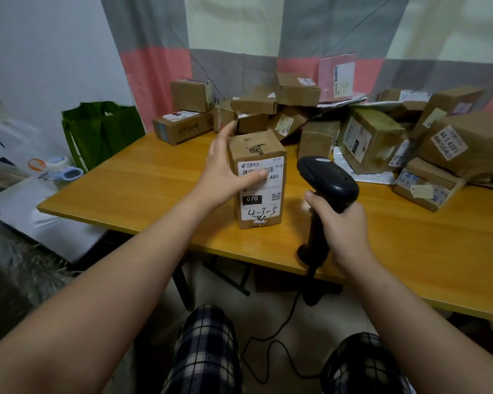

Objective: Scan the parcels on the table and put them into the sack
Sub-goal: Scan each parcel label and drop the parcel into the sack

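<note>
A small brown cardboard parcel (258, 155) stands upright on the wooden table (143, 177), its white label facing me. My left hand (225, 172) grips its left side, thumb across the label's barcode. My right hand (342, 223) holds a black handheld barcode scanner (329, 180) just right of the parcel, its head level with the label. A green fabric sack (103, 132) stands open beyond the table's left end.
Several more cardboard parcels (370, 137) and mailer bags are heaped along the table's back and right side against a checked curtain. White plastic bags and tape rolls (66, 172) lie to the left. The scanner's cable (279, 336) hangs below the table near my knees.
</note>
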A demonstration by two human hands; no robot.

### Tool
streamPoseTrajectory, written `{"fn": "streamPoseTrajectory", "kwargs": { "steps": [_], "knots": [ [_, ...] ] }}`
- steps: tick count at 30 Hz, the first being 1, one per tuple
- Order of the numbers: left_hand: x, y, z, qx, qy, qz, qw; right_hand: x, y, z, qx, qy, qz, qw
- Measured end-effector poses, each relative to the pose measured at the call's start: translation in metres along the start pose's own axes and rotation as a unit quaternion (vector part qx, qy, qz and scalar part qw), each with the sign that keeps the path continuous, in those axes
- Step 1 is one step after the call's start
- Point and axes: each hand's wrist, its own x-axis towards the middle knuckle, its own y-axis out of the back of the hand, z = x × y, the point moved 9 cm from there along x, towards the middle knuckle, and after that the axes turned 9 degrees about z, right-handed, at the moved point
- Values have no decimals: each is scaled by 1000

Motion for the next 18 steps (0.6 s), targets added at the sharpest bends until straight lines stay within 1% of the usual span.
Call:
{"fn": "streamPoseTrajectory", "kwargs": {
  "steps": [2,4,7,12,18],
  "knots": [
    [-15,-8,-19,-66,54,-8,996,-3,-1,-1,-11,10,-13,1000],
    [-27,-20,-36,-85,91,-32,992,-6,-5,-3,-19,21,-28,999],
    [-30,-26,-57,-57,127,-31,990,-8,-8,-8,-30,43,-31,998],
    [-13,-11,-63,-15,144,45,988,-7,-13,-17,-85,70,-31,993],
    [-6,-5,-63,17,158,55,986,-14,-24,-35,-103,113,-54,987]
  ]
}}
